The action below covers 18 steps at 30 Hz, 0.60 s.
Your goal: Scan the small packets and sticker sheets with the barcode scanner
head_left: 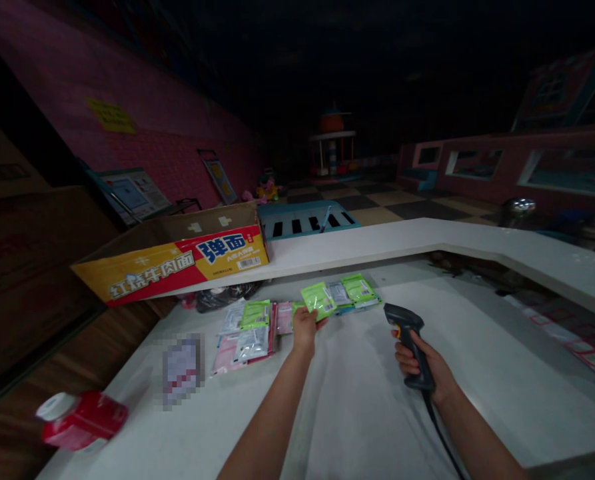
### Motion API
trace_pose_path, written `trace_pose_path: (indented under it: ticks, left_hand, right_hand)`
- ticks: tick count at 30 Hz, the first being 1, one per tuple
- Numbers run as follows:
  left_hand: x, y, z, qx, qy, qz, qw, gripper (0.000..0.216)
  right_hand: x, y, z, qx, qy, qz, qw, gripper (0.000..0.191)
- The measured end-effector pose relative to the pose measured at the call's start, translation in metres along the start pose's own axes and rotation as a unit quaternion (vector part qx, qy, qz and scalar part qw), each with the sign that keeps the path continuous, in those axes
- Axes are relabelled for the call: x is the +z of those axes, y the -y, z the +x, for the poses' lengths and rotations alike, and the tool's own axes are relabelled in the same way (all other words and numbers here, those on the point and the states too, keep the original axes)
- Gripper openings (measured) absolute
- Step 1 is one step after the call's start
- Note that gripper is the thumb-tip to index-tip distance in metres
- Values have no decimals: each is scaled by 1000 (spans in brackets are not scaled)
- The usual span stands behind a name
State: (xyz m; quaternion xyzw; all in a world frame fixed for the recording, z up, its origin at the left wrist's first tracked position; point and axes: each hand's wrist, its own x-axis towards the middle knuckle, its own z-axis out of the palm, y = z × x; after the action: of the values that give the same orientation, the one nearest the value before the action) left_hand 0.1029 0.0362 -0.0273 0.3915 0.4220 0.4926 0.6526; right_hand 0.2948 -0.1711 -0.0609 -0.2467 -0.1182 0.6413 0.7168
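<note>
Right hand (426,368) gripping black plastic handheld barcode scanner (403,323).
Left hand (304,330) pinches flat green plastic sachet (318,298), ahead-left of the scanner; more sachets (247,333) lie on white countertop (357,407) left of that hand.

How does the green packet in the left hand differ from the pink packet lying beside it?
The green packet is held at its lower edge by the left hand; the pink packet lies untouched on the white counter. The green packet is bright green, the pink packet pale pink. The green packet shows almost whole, while neighbouring packets partly cover the pink packet. Both are small flat sachets.
</note>
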Motion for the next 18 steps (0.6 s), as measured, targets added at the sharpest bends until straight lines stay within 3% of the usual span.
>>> trace_pose_path:
  ticks: [4, 8, 18]
  left_hand:
    - [35, 0, 23, 36, -39, 129, 990, 23]
    - [57, 5, 41, 50, -51, 210, 975, 19]
    - [59, 10, 50, 80, -63, 363, 926, 8]
  right_hand:
    - [3, 1, 1, -7, -12, 2, 1000, 35]
    - [5, 2, 3, -8, -23, -11, 1000, 37]
    - [8, 2, 4, -7, -24, -8, 1000, 36]
